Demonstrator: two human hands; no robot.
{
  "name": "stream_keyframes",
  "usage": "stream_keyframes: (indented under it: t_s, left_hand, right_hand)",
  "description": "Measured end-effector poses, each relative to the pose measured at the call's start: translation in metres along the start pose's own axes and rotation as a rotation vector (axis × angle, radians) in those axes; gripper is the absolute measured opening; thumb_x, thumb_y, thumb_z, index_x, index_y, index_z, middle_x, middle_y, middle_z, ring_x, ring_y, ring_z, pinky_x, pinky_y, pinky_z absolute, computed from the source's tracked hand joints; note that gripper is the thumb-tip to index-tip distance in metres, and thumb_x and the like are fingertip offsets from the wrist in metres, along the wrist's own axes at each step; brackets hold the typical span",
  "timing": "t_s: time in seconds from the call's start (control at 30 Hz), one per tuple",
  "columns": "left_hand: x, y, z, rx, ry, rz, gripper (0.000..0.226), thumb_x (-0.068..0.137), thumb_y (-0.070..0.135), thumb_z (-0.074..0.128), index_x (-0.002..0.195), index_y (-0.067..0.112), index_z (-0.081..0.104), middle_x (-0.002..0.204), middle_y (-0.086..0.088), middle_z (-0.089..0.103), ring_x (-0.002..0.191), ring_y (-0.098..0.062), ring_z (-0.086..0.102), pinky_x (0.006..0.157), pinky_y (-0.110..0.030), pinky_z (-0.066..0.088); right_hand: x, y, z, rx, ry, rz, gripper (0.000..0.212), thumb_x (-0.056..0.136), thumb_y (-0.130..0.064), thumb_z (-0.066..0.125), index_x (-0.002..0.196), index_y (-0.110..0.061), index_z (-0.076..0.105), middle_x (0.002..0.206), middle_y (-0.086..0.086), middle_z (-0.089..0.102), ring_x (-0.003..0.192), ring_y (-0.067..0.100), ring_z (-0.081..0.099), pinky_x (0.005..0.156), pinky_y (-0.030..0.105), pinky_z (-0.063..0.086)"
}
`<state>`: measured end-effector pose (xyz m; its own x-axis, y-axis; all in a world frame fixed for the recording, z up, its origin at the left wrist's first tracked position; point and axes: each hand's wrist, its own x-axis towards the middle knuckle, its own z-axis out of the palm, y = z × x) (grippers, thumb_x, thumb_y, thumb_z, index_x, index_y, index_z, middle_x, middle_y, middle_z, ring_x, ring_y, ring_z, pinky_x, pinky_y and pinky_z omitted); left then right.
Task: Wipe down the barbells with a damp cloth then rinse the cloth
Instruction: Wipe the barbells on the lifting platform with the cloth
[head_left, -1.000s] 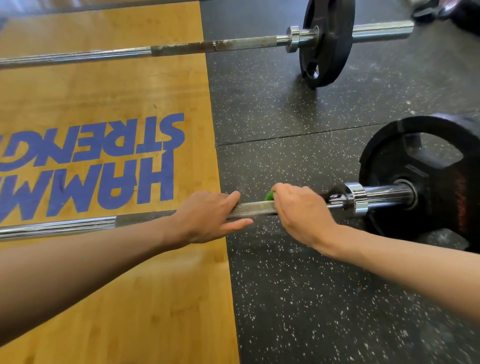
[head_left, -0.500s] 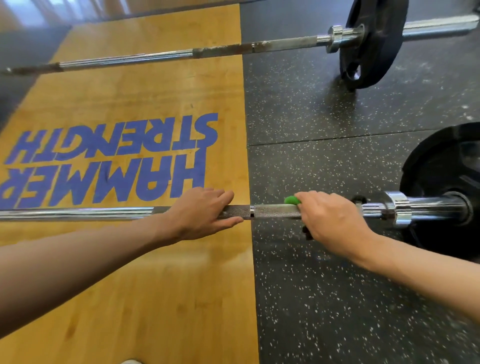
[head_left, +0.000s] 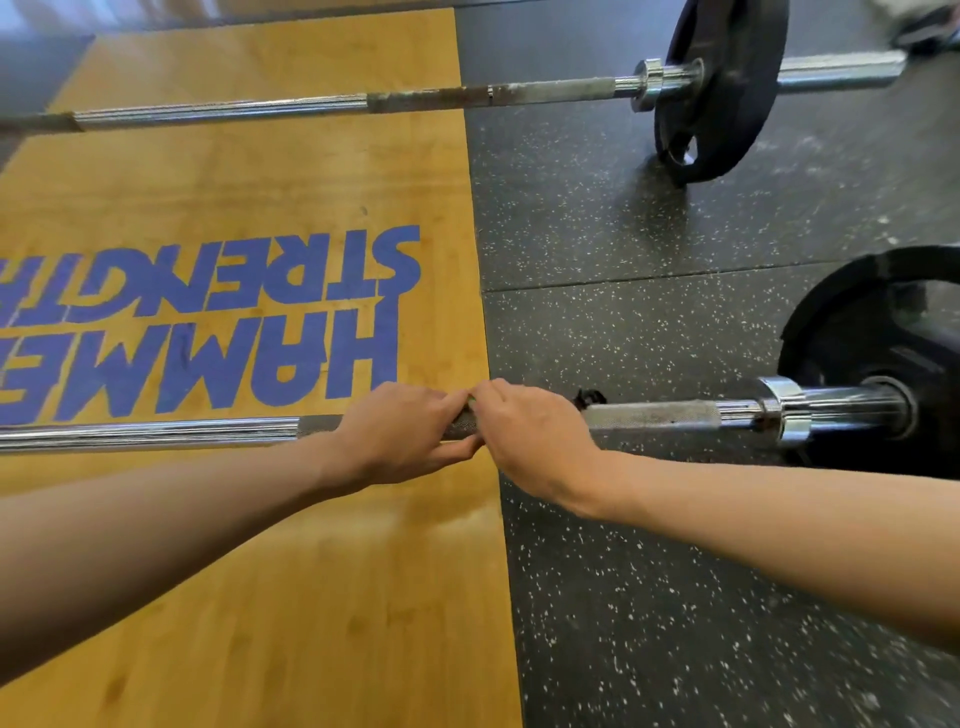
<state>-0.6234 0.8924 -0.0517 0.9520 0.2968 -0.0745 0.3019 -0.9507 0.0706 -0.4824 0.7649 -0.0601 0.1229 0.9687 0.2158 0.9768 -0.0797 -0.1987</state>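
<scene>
Nearest us, our left hand (head_left: 400, 431) lies over the near barbell (head_left: 654, 415), its fingers curled across the top of the shaft and the thumb stretched beneath. Touching it on the right, our right hand (head_left: 530, 436) curls its fingers down over the same shaft and grips the cloth (head_left: 470, 399). Only a green sliver of the cloth shows between the two hands; the rest is hidden under the palm.

The cloth sits on the knurled part of the bar, about where the wooden platform (head_left: 260, 597) meets the rubber floor (head_left: 675, 597). We judge this bar to be midway through its wipe. Grey knurling runs from the cloth right to the collar (head_left: 779, 410) and black plate (head_left: 857, 338), and a long chrome stretch runs left.

Farther off, the second barbell (head_left: 234, 110) shows brownish patches and looks unwiped to us. We see nothing to rinse the cloth in, so that step is not yet done.
</scene>
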Motion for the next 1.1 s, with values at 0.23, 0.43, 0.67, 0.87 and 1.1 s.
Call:
stream_keyframes:
  t_s: [0.23, 0.43, 0.67, 0.87, 1.1]
  left_hand:
    - [-0.003, -0.001, 0.004, 0.049, 0.036, 0.026, 0.06, 0.091, 0.076, 0.013, 0.084, 0.023, 0.041, 0.064, 0.008, 0.053, 0.047, -0.013, 0.044, 0.042, -0.029, 0.031]
    - [-0.003, 0.001, 0.005, 0.068, 0.06, 0.013, 0.063, 0.091, 0.076, 0.011, 0.085, 0.023, 0.044, 0.062, 0.009, 0.051, 0.045, -0.01, 0.043, 0.04, -0.027, 0.03]
    - [-0.002, 0.001, 0.007, 0.112, 0.111, 0.036, 0.06, 0.095, 0.072, 0.015, 0.081, 0.021, 0.042, 0.057, 0.009, 0.048, 0.04, -0.012, 0.038, 0.037, -0.027, 0.024]
    - [-0.002, 0.002, 0.005, 0.104, 0.105, 0.033, 0.059, 0.094, 0.073, 0.015, 0.082, 0.022, 0.042, 0.06, 0.011, 0.046, 0.043, -0.013, 0.042, 0.039, -0.027, 0.025]
    - [-0.003, 0.003, 0.002, 0.089, 0.063, 0.009, 0.06, 0.092, 0.075, 0.012, 0.084, 0.023, 0.04, 0.062, 0.011, 0.045, 0.045, -0.011, 0.039, 0.04, -0.028, 0.026]
  right_hand:
    - [-0.026, 0.047, -0.019, 0.0, -0.027, -0.165, 0.032, 0.104, -0.022, 0.037, 0.113, -0.008, 0.064, 0.08, 0.002, 0.064, 0.062, 0.022, 0.061, 0.05, 0.036, 0.048]
    - [-0.07, 0.123, -0.047, -0.07, -0.02, -0.137, 0.031, 0.102, -0.02, 0.038, 0.115, -0.007, 0.063, 0.082, 0.001, 0.063, 0.065, 0.021, 0.058, 0.055, 0.039, 0.049]
    - [-0.054, 0.101, -0.027, -0.109, -0.025, -0.001, 0.037, 0.106, -0.024, 0.03, 0.102, -0.01, 0.064, 0.079, 0.001, 0.063, 0.059, 0.022, 0.057, 0.049, 0.041, 0.05]
    - [-0.014, 0.026, -0.004, -0.032, -0.007, -0.026, 0.012, 0.096, -0.015, 0.055, 0.101, -0.011, 0.065, 0.079, 0.003, 0.063, 0.06, 0.024, 0.061, 0.047, 0.035, 0.047]
    - [-0.027, 0.052, -0.021, 0.013, -0.064, -0.23, 0.037, 0.104, -0.024, 0.033, 0.125, -0.009, 0.059, 0.086, 0.002, 0.062, 0.068, 0.021, 0.058, 0.055, 0.038, 0.051]
